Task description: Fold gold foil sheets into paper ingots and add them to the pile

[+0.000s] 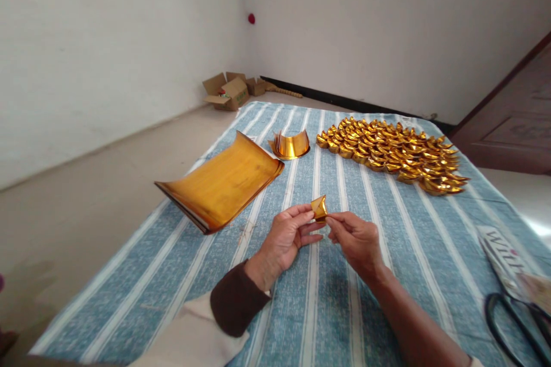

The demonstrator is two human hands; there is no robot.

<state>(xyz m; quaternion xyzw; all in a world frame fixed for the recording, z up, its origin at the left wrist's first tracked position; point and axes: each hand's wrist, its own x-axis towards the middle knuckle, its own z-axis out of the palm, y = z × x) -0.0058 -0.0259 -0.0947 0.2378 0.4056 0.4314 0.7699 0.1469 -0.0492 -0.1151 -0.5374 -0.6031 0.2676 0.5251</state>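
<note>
Between my two hands is a small folded piece of gold foil paper, held just above the striped cloth. My left hand pinches its left side between thumb and fingers. At its lower right corner, the thumb and forefinger of my right hand are closed on it. Left of my hands lies a stack of large gold foil sheets with curled edges. Beyond my hands stands a small curved stack of gold foil strips. Many folded gold foil ingots sit in packed rows at the far right.
A blue and white striped cloth covers the table. Black-handled scissors lie at the right front edge, partly out of frame. Open cardboard boxes stand on the floor at the back left. A brown door is at the right.
</note>
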